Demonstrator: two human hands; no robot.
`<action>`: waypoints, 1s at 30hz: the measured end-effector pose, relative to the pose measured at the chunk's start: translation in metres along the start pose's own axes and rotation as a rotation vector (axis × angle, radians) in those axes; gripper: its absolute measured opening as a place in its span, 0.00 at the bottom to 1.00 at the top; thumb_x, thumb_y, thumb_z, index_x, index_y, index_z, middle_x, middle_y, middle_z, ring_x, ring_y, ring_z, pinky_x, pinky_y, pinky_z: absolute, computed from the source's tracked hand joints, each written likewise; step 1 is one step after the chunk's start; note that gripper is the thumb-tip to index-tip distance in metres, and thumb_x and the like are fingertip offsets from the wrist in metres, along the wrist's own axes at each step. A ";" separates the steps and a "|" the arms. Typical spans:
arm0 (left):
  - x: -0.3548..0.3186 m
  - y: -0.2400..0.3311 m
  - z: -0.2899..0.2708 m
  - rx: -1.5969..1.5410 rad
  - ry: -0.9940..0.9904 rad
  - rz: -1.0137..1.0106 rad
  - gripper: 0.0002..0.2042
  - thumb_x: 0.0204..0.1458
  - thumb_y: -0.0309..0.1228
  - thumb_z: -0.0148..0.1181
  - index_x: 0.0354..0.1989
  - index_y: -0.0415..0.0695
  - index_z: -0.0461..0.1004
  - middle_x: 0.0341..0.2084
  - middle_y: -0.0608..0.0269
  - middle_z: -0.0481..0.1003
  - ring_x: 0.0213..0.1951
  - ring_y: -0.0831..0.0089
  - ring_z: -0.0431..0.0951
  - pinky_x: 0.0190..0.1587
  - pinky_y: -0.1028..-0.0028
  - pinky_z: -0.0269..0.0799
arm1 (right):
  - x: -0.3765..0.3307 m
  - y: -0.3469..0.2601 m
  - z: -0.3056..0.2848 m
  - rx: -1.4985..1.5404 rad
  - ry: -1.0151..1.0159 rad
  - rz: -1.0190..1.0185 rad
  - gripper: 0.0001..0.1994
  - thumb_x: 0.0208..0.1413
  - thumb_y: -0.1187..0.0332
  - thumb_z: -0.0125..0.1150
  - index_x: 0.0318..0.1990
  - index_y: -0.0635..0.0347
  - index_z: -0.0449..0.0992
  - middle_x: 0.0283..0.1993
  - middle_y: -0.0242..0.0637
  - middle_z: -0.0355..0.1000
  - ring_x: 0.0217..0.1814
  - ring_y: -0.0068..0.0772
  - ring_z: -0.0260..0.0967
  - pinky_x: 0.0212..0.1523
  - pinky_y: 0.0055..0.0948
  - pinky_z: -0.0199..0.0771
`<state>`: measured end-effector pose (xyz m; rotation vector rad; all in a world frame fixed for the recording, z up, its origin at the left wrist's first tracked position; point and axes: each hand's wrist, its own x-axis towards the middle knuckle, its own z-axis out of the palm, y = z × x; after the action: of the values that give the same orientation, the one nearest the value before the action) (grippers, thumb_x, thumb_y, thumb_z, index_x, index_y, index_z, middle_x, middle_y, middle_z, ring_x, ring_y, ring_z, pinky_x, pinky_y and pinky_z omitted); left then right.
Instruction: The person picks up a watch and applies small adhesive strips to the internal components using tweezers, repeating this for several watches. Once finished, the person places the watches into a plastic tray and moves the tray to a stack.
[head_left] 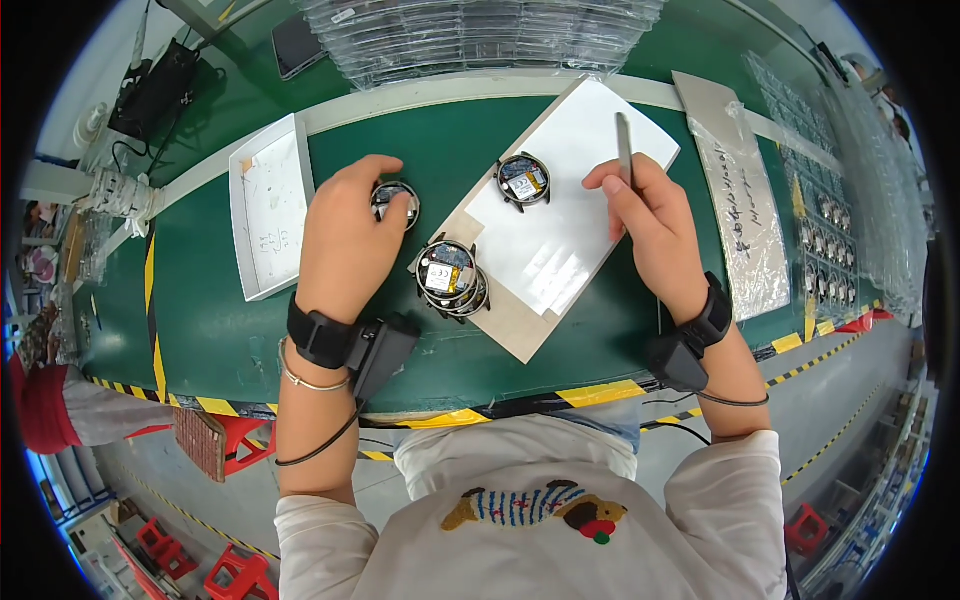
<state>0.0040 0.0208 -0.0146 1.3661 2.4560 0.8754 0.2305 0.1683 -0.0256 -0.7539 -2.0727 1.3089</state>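
At the left of the mat, my left hand (350,235) is closed on a round, opened watch body (396,203), thumb and fingers at its rim. My right hand (652,225) is above the right side of a white sheet, pinching slim grey metal tweezers (624,145) with the rounded end up; their tips are hidden. Another open watch body (523,182) lies on the white sheet (590,150), its circuit board and battery showing. Between my hands, several more watch bodies (447,277) form a small stack at the edge of a grey-beige board (510,335).
To the left is a shallow white box (272,210). A plastic-wrapped board (735,200) with handwriting lies at the right, beside clear trays (830,240) of small parts. Stacked clear trays (480,40) and a dark phone (297,46) are at the back. Striped tape (600,393) edges the green table.
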 end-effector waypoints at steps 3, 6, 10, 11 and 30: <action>0.002 -0.002 0.009 0.266 0.235 0.345 0.14 0.43 0.26 0.60 0.40 0.38 0.74 0.37 0.51 0.72 0.40 0.57 0.72 0.44 0.67 0.69 | -0.002 -0.005 -0.003 0.118 -0.025 0.028 0.11 0.60 0.64 0.47 0.35 0.61 0.72 0.28 0.27 0.62 0.26 0.16 0.58 0.26 0.18 0.54; 0.012 0.018 0.019 0.080 0.158 0.404 0.13 0.43 0.27 0.60 0.39 0.39 0.75 0.37 0.53 0.73 0.45 0.55 0.69 0.49 0.64 0.65 | -0.005 -0.010 -0.010 0.182 -0.057 0.089 0.13 0.61 0.62 0.45 0.35 0.61 0.72 0.28 0.27 0.63 0.25 0.15 0.60 0.25 0.17 0.58; 0.020 0.046 0.029 0.256 0.079 0.489 0.12 0.43 0.28 0.59 0.37 0.39 0.74 0.37 0.53 0.73 0.45 0.55 0.70 0.49 0.62 0.65 | -0.010 -0.017 -0.006 0.570 -0.241 0.366 0.10 0.60 0.65 0.48 0.35 0.62 0.70 0.30 0.27 0.66 0.27 0.16 0.64 0.29 0.17 0.66; 0.022 0.048 0.034 0.255 0.074 0.487 0.12 0.43 0.28 0.59 0.37 0.39 0.74 0.37 0.53 0.73 0.45 0.55 0.70 0.49 0.62 0.65 | -0.011 -0.018 -0.006 0.539 -0.303 0.404 0.08 0.58 0.67 0.49 0.35 0.62 0.70 0.31 0.27 0.66 0.29 0.17 0.66 0.31 0.17 0.68; -0.001 0.053 0.011 -0.928 -0.264 0.022 0.11 0.52 0.24 0.55 0.44 0.37 0.71 0.33 0.62 0.76 0.33 0.78 0.76 0.33 0.80 0.72 | -0.008 -0.010 -0.010 0.514 -0.542 0.377 0.07 0.49 0.79 0.58 0.34 0.62 0.68 0.34 0.30 0.69 0.37 0.22 0.72 0.41 0.19 0.72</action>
<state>0.0473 0.0455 0.0072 1.0427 1.4855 1.4572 0.2420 0.1650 -0.0145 -0.6125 -1.8703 2.3536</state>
